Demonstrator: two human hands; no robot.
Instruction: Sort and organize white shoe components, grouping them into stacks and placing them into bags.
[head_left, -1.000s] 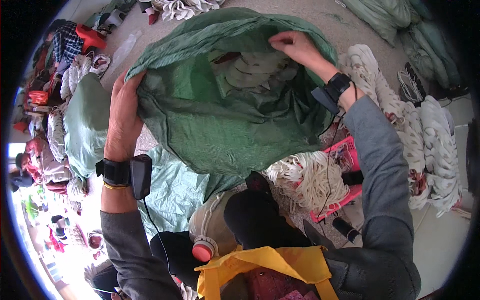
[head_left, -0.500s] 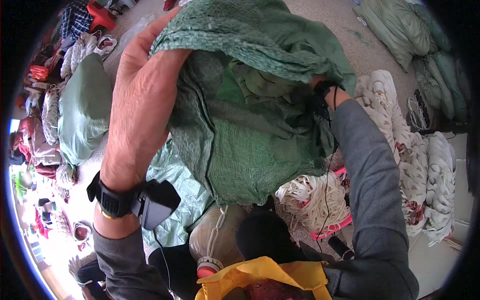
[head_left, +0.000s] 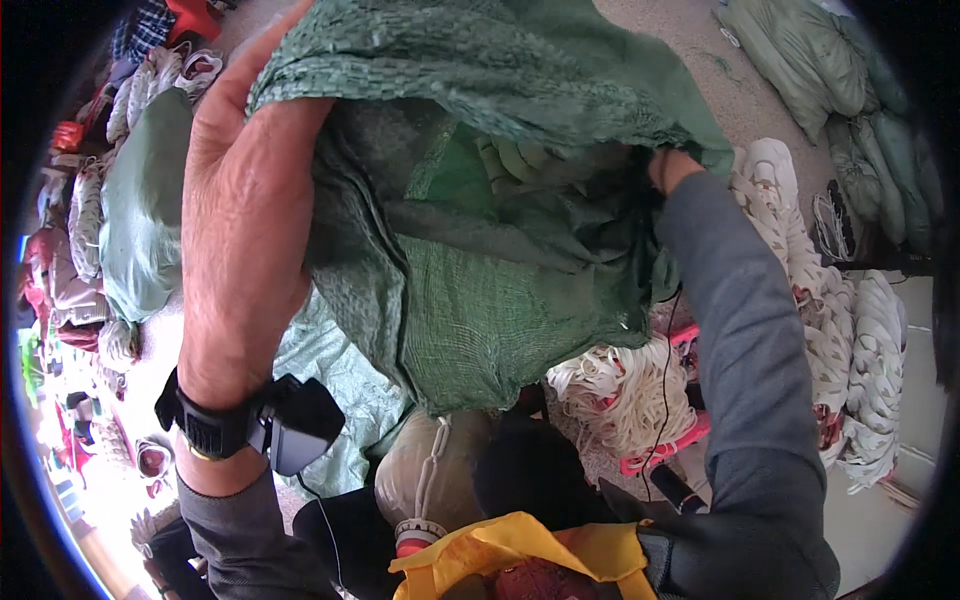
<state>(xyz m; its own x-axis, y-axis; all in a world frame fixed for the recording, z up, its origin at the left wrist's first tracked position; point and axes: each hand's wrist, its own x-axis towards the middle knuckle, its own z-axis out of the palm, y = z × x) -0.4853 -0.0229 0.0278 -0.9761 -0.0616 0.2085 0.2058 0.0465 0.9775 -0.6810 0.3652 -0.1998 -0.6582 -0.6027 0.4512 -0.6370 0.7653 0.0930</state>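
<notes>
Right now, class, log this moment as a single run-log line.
left hand: grips rim of green woven plastic sack, raised | right hand: inside sack mouth, mostly hidden | below: white cord bundle in pink crate; yellow bag

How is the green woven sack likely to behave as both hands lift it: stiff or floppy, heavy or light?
Probably floppy: the green woven sack folds and drapes between the left hand and the right hand. Likely light for its size, since it hangs slack and looks empty. Its coarse weave suggests a fair grip, not slippery.
</notes>
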